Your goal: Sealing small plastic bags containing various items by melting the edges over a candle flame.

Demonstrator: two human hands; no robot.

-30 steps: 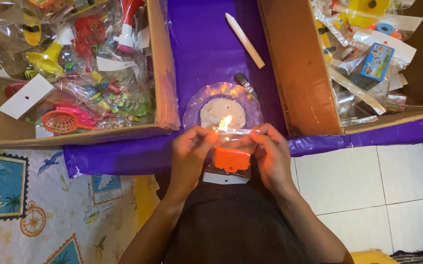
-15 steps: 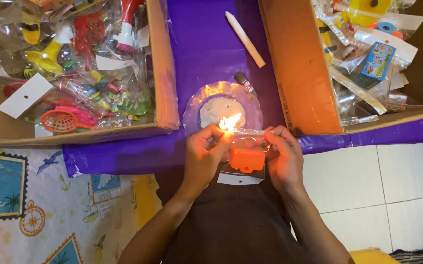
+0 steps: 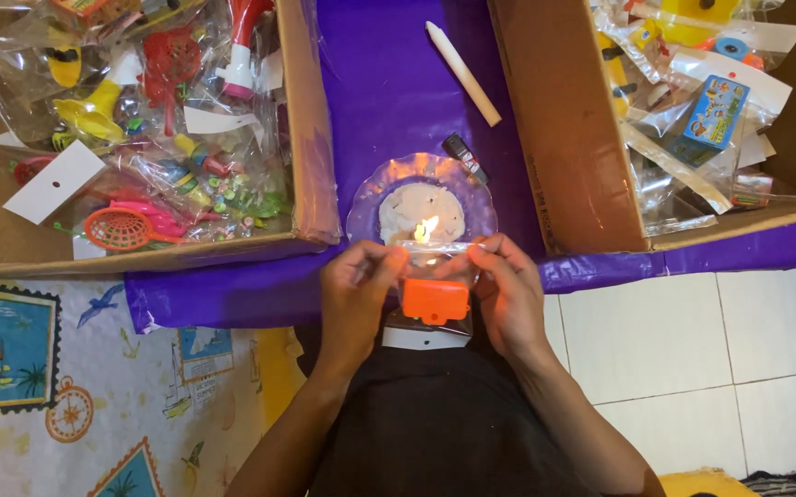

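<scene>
A small clear plastic packet (image 3: 435, 276) with an orange toy inside and a white card label (image 3: 424, 338) at its near end is held between both hands. The left cardboard box (image 3: 306, 138) holds clear bags of bright toys with white card labels (image 3: 53, 181). The right cardboard box (image 3: 564, 138) holds similar clear bags and a small blue carton (image 3: 715, 112).
</scene>
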